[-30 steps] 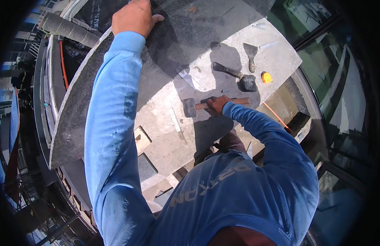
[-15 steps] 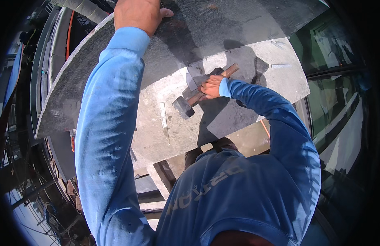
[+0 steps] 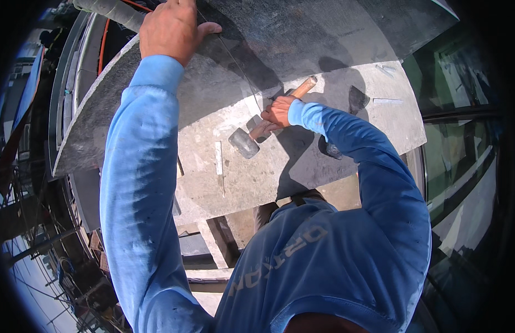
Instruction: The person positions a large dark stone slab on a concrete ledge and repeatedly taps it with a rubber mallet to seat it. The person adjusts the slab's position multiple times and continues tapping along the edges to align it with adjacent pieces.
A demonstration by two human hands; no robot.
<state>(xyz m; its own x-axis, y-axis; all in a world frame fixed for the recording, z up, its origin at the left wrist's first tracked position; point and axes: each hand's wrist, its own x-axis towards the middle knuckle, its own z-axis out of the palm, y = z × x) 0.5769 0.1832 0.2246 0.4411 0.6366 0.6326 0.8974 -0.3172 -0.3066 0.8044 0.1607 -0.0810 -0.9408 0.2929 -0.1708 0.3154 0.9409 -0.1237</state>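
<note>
My left hand [image 3: 171, 34] lies at the far left on a large grey stone slab [image 3: 329, 25] with a curved edge. Its thumb is stretched away from the fingers, whose tips pass the picture's top edge. A thin string [image 3: 235, 62] runs down from beside that thumb to my right hand [image 3: 278, 111]. The right fingers are wrapped around the wooden handle of a mallet [image 3: 245, 143] with a dark grey block head, held over the pale lower slab [image 3: 205, 191]. I cannot tell how the string is gripped at either end.
Thin pale strips [image 3: 219, 161] lie on the lower slab, another strip [image 3: 387, 101] at right. A dark lump [image 3: 329, 147] sits beside my right forearm. Glass panes [image 3: 457, 150] stand at right. A wrapped pole [image 3: 110, 12] and scaffolding [image 3: 41, 233] are at left.
My left hand has slid left along the slab. My right hand has shifted slightly left with the mallet, and the string shows more clearly between the hands. The view has moved a little.
</note>
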